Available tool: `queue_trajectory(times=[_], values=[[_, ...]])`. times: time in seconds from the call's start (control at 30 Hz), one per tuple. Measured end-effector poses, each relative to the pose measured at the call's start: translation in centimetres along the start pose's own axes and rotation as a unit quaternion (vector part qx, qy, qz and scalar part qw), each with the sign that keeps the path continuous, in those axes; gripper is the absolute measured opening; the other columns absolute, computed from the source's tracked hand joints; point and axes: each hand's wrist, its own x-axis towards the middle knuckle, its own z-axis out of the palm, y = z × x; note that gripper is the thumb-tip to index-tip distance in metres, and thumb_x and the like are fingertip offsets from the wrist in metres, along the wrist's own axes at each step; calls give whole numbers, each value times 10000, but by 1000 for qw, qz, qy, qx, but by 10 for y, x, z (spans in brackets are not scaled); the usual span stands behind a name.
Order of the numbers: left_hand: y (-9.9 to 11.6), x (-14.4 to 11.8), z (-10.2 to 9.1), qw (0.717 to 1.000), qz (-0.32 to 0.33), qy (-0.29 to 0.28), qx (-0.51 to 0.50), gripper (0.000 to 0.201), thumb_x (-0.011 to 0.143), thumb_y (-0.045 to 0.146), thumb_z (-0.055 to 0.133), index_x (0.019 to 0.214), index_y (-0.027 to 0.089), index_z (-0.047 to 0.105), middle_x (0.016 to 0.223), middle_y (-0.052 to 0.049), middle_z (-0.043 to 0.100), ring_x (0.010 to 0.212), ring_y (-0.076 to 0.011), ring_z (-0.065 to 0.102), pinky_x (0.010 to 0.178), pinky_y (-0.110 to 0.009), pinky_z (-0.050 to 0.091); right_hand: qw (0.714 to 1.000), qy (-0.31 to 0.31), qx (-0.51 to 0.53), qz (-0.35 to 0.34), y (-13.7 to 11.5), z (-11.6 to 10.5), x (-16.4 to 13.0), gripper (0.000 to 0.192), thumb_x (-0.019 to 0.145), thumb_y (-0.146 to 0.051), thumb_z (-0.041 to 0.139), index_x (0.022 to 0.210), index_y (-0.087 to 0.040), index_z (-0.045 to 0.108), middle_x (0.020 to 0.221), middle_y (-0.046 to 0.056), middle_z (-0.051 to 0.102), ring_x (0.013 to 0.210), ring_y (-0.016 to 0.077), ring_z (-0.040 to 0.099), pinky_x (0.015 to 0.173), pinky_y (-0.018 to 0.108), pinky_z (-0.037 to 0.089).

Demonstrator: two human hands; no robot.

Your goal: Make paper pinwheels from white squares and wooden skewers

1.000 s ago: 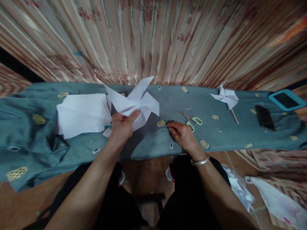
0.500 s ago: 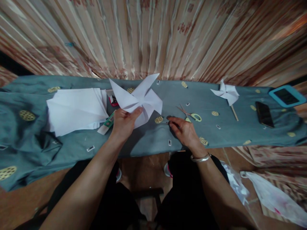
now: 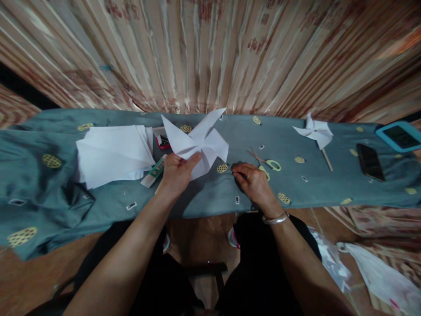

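Observation:
My left hand (image 3: 180,172) is closed on a white paper pinwheel (image 3: 205,142), its thumb pressed near the folded centre. The blades fan out above the cloth. My right hand (image 3: 251,180), with a bracelet at the wrist, rests low over the cloth with thumb and index finger pinched together. Whatever lies between those fingertips is too small and dark to name. Just beyond the right hand lies a pair of scissors (image 3: 273,165) with light green handles, blades spread apart. A green and white box (image 3: 154,171) sits partly behind my left hand.
On the left lies a stack of white paper (image 3: 113,153), beside a small red box (image 3: 162,141) holding dark bits. Farther right are a finished-looking pinwheel on a stick (image 3: 315,131), a black phone (image 3: 370,162) and a blue-framed tablet (image 3: 399,135). A curtain (image 3: 210,57) hangs behind.
The fingers of my right hand have drawn closer together over the small dark thing on the cloth. My left hand keeps its hold on the pinwheel. The whole view has shifted slightly.

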Motion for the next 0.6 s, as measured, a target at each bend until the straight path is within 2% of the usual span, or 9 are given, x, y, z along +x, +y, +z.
queue_trajectory(times=[0.17, 0.3, 0.37, 0.6], values=[[-2, 1, -1, 1000, 8, -14, 13, 210, 641, 332, 808, 775, 177, 760, 879, -67, 769, 775, -194, 692, 651, -274, 529, 998, -17, 61, 10, -5, -1, -2, 192, 896, -180, 531, 933, -203, 719, 977, 69, 738, 923, 212, 689, 878, 354, 530], [-2, 0, -2, 1000, 10, -9, 23, 199, 640, 342, 802, 748, 183, 754, 834, -48, 766, 758, -193, 686, 623, -269, 526, 999, -10, 48, 10, 0, 0, 0, 165, 867, -191, 568, 884, -215, 731, 1175, 100, 670, 1122, 246, 625, 999, 415, 473], [-2, 0, -2, 1000, 0, 1, 28, 212, 627, 347, 812, 752, 185, 757, 794, -45, 760, 750, -203, 686, 611, -272, 526, 999, -3, 41, 26, 5, 1, 1, 158, 849, -193, 585, 871, -213, 740, 1240, 113, 634, 1135, 258, 620, 1010, 435, 468], [-2, 1, -2, 999, 6, 15, 27, 251, 601, 342, 834, 767, 170, 758, 804, -60, 760, 764, -222, 697, 633, -286, 542, 999, 17, 35, 36, 23, -2, 2, 191, 810, -156, 592, 877, -235, 752, 1210, 85, 654, 1189, 274, 600, 1038, 486, 454]])
